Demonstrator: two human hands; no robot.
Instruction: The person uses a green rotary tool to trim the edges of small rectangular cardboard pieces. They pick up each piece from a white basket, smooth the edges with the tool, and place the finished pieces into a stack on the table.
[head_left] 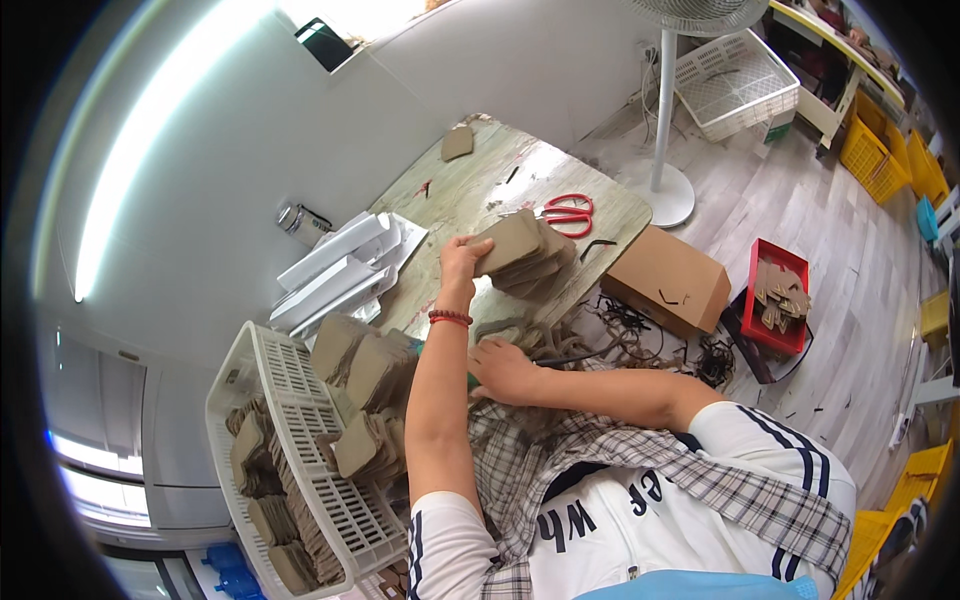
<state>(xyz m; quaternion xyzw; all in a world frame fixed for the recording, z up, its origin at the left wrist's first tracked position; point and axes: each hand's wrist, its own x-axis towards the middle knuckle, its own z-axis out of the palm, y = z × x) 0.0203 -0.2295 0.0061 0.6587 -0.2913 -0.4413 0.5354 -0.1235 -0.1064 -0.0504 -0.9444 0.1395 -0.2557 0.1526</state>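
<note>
So from my feed, the left hand point(462, 258) is up on the table point(470, 190), fingers closed around the edge of a brown card piece point(510, 243). It's flat, kraft-coloured, with rounded corners, and it sits on top of a fanned stack point(535, 272) of the same pieces near the table's front edge. The right hand point(505, 370) is lower down, resting on a tangle of dark cords point(600, 345). I can't tell if it's actually gripping anything, since the fingers curl away from me.

A white basket point(300, 440) on the left is packed with more card pieces, and its lower corner gets cut off by the picture's rim. Red scissors point(570, 212) lie just behind the stack. The cardboard box point(668, 280) and red bin point(778, 295) on the floor are clear enough, but what the small scraps on the far table end are, I can't make out.
</note>
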